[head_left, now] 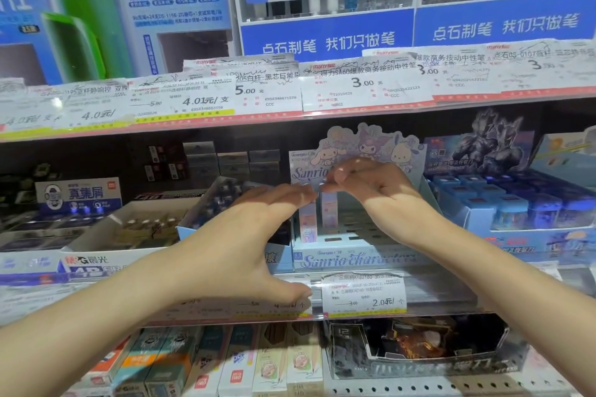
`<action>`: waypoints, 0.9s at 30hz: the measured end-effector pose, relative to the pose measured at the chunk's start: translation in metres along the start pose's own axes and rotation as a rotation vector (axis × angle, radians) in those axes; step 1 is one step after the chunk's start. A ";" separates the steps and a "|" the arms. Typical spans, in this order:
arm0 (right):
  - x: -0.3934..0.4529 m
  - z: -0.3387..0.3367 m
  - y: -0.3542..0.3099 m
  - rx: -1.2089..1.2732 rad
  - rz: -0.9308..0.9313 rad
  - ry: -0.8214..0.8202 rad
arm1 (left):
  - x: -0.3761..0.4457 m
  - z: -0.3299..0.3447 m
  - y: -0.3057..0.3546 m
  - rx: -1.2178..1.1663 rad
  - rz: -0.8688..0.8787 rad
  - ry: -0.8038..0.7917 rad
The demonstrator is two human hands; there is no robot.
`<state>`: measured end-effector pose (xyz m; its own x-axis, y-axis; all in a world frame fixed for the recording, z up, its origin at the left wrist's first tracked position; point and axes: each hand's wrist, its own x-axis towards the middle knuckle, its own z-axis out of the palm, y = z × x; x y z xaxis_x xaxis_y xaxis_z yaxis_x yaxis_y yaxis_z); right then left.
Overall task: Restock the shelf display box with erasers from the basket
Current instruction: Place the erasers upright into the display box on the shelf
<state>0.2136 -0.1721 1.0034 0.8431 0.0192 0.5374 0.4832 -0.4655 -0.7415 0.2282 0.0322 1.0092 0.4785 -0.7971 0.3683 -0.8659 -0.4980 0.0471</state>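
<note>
Left hand point(254, 229): flat, fingers extended, touching a tall pastel eraser point(308, 219) | right hand point(371, 190): fingertips pinching the neighbouring pastel eraser point(329, 211) top | both upright in pale-blue cardboard display box point(348, 259) beneath hands

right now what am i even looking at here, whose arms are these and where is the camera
There is one picture, from a wide-angle camera worn on a person's head, looking forward and down at a shop shelf. The two bare arms are that person's own. The left hand and the right hand reach into a pastel cartoon display box on the middle shelf. Their fingertips meet at the tops of two upright pastel erasers standing in the box's slotted tray; whether either is actually gripped is too blurred to tell. Beside it stands a blue box of sharpeners. Price tags line the shelf edge. No basket shows.
</note>
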 end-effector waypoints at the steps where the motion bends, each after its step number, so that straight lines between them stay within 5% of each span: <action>1: -0.001 -0.001 0.000 -0.020 -0.018 -0.014 | 0.001 0.000 -0.001 0.005 0.011 0.005; 7: -0.021 -0.017 -0.004 -0.180 -0.141 0.044 | 0.007 -0.001 0.000 -0.027 0.034 0.103; 15: -0.062 -0.048 -0.017 0.095 -0.169 -0.012 | 0.012 0.001 0.053 0.000 0.009 0.368; 27: -0.151 -0.046 0.008 0.263 0.045 -0.363 | -0.055 0.057 0.134 -0.352 -0.345 0.274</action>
<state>0.0792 -0.2193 0.9351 0.8701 0.3349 0.3617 0.4484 -0.2329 -0.8630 0.0946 -0.0103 0.9426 0.7279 -0.4668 0.5022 -0.6847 -0.5327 0.4974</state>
